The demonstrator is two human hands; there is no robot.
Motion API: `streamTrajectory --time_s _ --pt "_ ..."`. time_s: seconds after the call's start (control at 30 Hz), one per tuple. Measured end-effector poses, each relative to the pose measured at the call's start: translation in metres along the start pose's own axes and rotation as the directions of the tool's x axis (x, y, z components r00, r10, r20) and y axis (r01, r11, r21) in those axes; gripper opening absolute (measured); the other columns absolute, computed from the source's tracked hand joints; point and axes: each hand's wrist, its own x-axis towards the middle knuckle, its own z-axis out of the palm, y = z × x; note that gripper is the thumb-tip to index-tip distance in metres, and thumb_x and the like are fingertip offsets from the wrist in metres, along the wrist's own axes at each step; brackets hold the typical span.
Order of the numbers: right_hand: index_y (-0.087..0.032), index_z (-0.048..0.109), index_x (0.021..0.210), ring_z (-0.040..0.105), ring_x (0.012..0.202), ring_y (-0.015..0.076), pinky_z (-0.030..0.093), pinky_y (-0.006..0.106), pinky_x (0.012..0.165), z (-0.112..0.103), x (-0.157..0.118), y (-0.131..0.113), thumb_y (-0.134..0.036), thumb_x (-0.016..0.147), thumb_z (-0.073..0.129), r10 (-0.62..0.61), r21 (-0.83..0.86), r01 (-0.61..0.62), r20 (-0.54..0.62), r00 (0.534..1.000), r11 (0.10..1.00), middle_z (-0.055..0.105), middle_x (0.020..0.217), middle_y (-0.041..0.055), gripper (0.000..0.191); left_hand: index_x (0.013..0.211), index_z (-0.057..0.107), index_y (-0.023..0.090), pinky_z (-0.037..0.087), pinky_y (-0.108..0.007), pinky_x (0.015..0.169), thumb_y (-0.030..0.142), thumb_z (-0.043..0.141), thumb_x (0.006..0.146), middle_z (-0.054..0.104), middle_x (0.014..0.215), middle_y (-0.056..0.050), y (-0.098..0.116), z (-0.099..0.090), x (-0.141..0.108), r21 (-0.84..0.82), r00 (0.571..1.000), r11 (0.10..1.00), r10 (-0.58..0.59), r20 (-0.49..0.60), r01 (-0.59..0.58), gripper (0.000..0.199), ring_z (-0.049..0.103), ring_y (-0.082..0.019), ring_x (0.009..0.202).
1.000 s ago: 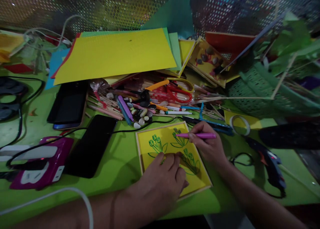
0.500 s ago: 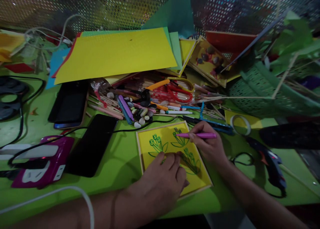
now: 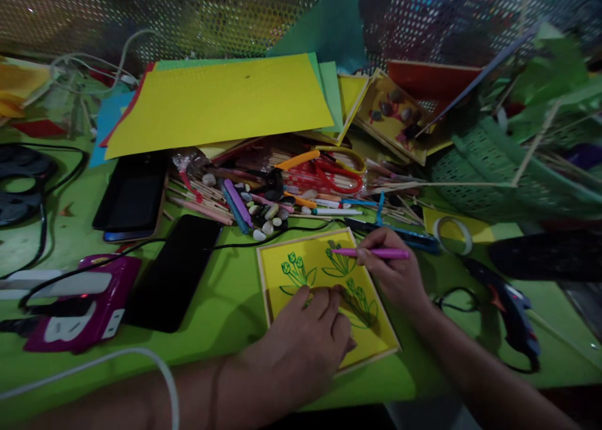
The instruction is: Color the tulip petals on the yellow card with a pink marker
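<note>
A yellow card (image 3: 310,245) with a thin light border lies tilted on the green table, bearing green line drawings of tulips. My right hand (image 3: 392,270) pinches a pink pen (image 3: 388,253), whose tip is at the upper right flower drawing. Across the card's lower middle rests my left hand (image 3: 313,336), fingers bent and pressed together. Its fingertips and anything beneath them are hidden.
Behind the card lie pebbles (image 3: 271,212), markers, sticks and red-handled scissors (image 3: 338,176). Phones (image 3: 176,273) and a magenta power strip (image 3: 110,292) sit left. A glue gun (image 3: 510,311), tape roll (image 3: 452,234) and green basket (image 3: 498,173) are right.
</note>
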Motion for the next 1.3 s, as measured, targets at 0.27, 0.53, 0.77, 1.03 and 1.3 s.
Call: streamTrajectory --time_s 0.27,0.53,0.77,1.03,1.3 --pt "-0.025 0.063 0.084 0.056 0.064 0.0175 0.044 0.03 0.059 0.0013 -0.002 0.0013 -0.029 0.09 0.073 0.026 0.004 -0.026 0.017 1.0 1.0 0.062 0.071 -0.0017 0.012 0.091 0.061 0.017 0.042 -0.041 0.09 0.038 0.056 0.107 0.077 0.114 -0.014 0.0001 -0.0015 0.0015 0.003 1.0 1.0 -0.001 -0.015 0.001 0.026 0.069 -0.025 0.107" --pt "-0.025 0.063 0.082 0.053 0.063 0.0154 0.042 0.028 0.058 0.0012 -0.0013 0.0028 -0.025 0.089 0.073 -0.023 -0.002 0.024 0.033 0.999 1.0 0.06 0.073 -0.0028 0.012 0.09 0.062 0.017 0.045 -0.04 0.09 0.037 0.054 0.107 0.079 0.113 -0.012 0.0001 -0.0041 0.0024 0.002 0.999 1.0 -0.01 -0.041 0.011 0.027 0.07 -0.024 0.106" --pt "-0.024 0.063 0.084 0.054 0.064 0.0158 0.043 0.028 0.059 0.0017 -0.0023 0.0056 -0.025 0.091 0.073 -0.003 0.003 0.003 0.035 0.999 1.0 0.061 0.073 -0.0028 0.012 0.093 0.06 0.017 0.046 -0.041 0.091 0.038 0.056 0.107 0.078 0.116 -0.013 0.0 -0.0013 0.0019 -0.001 1.0 1.0 -0.005 -0.022 0.005 0.026 0.071 -0.026 0.109" --pt "-0.023 0.063 0.083 0.049 0.061 0.0138 0.039 0.026 0.055 -0.0005 -0.0021 0.0045 -0.023 0.09 0.071 -0.04 -0.018 0.041 0.034 0.999 0.999 0.057 0.071 -0.0039 0.011 0.093 0.061 0.016 0.045 -0.041 0.09 0.038 0.055 0.107 0.078 0.115 -0.012 0.0007 -0.0006 0.0011 0.006 0.999 1.0 -0.003 -0.041 0.004 0.026 0.07 -0.025 0.108" --pt "-0.024 0.062 0.081 0.052 0.06 0.0147 0.042 0.025 0.054 0.0005 0.0001 -0.0007 -0.024 0.088 0.07 -0.066 -0.005 0.066 -0.008 0.998 0.998 0.06 0.068 -0.0033 0.011 0.092 0.061 0.017 0.045 -0.041 0.09 0.037 0.056 0.106 0.078 0.114 -0.013 0.0004 0.0012 0.0014 0.002 0.999 1.0 -0.006 -0.043 0.006 0.026 0.071 -0.025 0.108"
